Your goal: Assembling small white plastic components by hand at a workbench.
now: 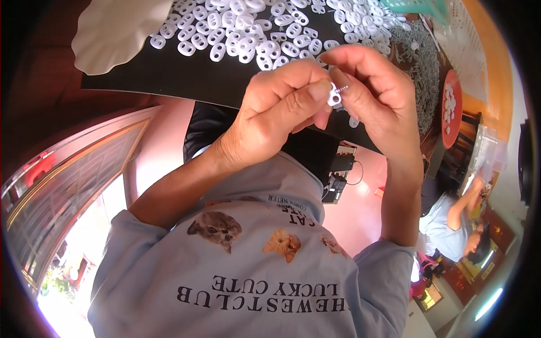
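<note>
Both my hands meet over the near edge of the dark table. My left hand (282,104) is closed, pinching a small white plastic oval piece with two holes (334,101) between thumb and fingers. A thin threaded metal screw (342,89) sits at the top of that piece, reaching toward my right thumb. My right hand (380,96) is curled around it, thumb and fingers at the screw; whether the screw is inside the piece I cannot tell. Just beneath my right hand, another white piece (354,121) shows in part.
Many loose white two-hole pieces (231,28) cover the far side of the table (163,73). A heap of grey screws (420,73) lies at the right, beside a red plate (457,118) with white bits. A scalloped white tray (107,39) and a teal basket (420,7) stand at the back. Another person (451,225) is at the right.
</note>
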The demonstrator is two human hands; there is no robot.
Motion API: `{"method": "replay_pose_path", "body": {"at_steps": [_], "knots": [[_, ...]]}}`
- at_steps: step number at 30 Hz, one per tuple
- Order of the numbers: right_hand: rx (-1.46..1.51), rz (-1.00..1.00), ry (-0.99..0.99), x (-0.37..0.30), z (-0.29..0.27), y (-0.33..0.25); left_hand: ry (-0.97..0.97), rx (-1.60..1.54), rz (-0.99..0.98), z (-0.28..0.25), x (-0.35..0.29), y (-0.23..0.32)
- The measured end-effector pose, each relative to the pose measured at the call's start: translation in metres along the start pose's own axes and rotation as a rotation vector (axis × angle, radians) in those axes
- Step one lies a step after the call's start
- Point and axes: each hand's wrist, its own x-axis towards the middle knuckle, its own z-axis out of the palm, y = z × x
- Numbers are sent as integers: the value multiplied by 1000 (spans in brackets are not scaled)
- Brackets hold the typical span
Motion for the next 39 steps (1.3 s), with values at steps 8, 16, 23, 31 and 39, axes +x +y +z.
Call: {"method": "replay_pose_path", "body": {"at_steps": [8, 16, 23, 31, 39], "knots": [[20, -77, -18, -14, 2, 10, 20, -135, -96, -5, 1, 7], [43, 3, 25, -17, -5, 12, 38, -63, -118, -2, 1, 9], [149, 67, 10, -16, -14, 13, 36, 44, -46, 2, 2, 5], [75, 29, 38, -19, -12, 11, 21, 106, -25, 3, 3, 4], [52, 15, 36, -19, -10, 11, -5, 144, -8, 2, 3, 2]]}}
